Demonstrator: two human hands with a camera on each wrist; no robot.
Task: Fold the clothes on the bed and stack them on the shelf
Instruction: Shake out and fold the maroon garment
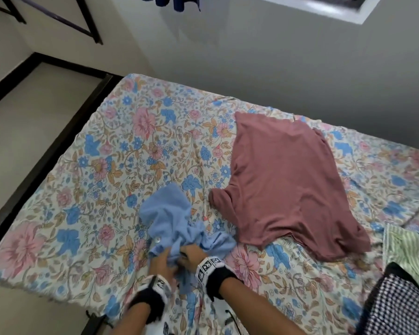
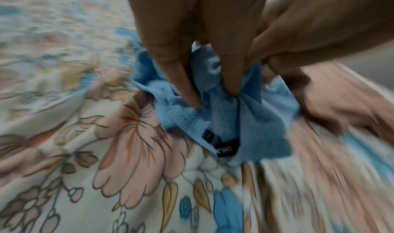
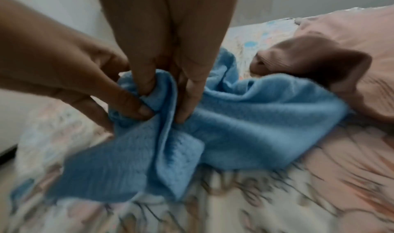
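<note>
1. A crumpled light-blue garment [image 1: 177,223] was gripped by both hands near the front edge of the bed [image 1: 87,180], on its floral sheet.
2. The left hand [image 1: 160,261] was seen with fingers [image 2: 185,85] curled into the blue cloth, a dark label [image 2: 226,147] showing below them.
3. The right hand [image 1: 191,256] was seen pinching a bunched fold, its fingertips [image 3: 187,102] pressed into the fabric.
4. A dusty-pink top [image 1: 288,180] was spread flat just beside the blue garment.
5. A green striped garment [image 1: 409,252] and a checked one [image 1: 397,308] were left at the bed's right edge.
</note>
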